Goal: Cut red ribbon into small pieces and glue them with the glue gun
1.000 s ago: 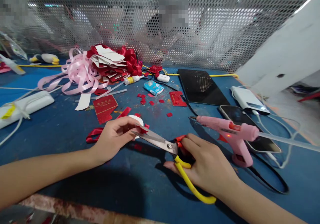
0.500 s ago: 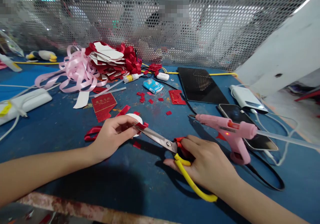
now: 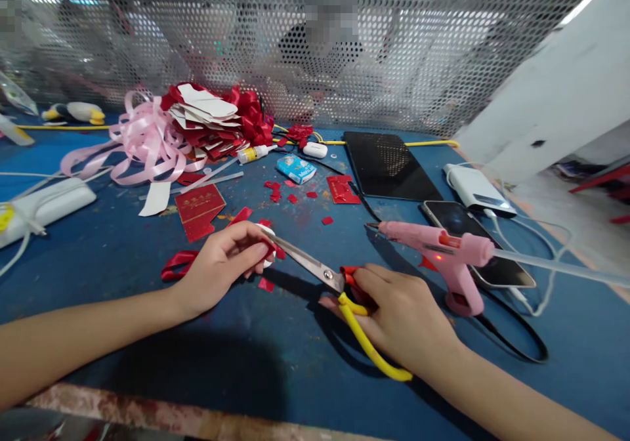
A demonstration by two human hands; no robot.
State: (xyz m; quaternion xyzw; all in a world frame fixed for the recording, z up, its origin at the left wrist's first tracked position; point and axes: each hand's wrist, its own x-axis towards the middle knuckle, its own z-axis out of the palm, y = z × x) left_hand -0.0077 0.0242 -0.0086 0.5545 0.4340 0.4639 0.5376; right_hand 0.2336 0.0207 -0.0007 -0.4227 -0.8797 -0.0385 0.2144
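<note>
My left hand [image 3: 224, 264] pinches a small round white piece [image 3: 269, 260] with a strip of red ribbon, mostly hidden behind the fingers. My right hand [image 3: 401, 313] grips scissors [image 3: 308, 262] with yellow and red covered handles. Their blades look nearly closed, with the tips right at my left fingertips; whether ribbon lies between them I cannot tell. Beside my left wrist, a loop of red ribbon [image 3: 178, 267] rests on the table. A red scrap [image 3: 266, 285] lies just below the fingers.
A pink glue gun [image 3: 438, 244] with its light on stands at right, before a phone [image 3: 457, 221], power bank [image 3: 477, 188] and black tablet [image 3: 391, 165]. Behind are pink ribbon [image 3: 147, 139], stacked red-and-white cut pieces [image 3: 207, 116], a red card [image 3: 200, 208] and a blue packet [image 3: 296, 168].
My left hand has turned the white piece, so less of it shows, and the red strip is folded closer to the thumb. The scissor tips moved up slightly. The camera view shifted a little.
</note>
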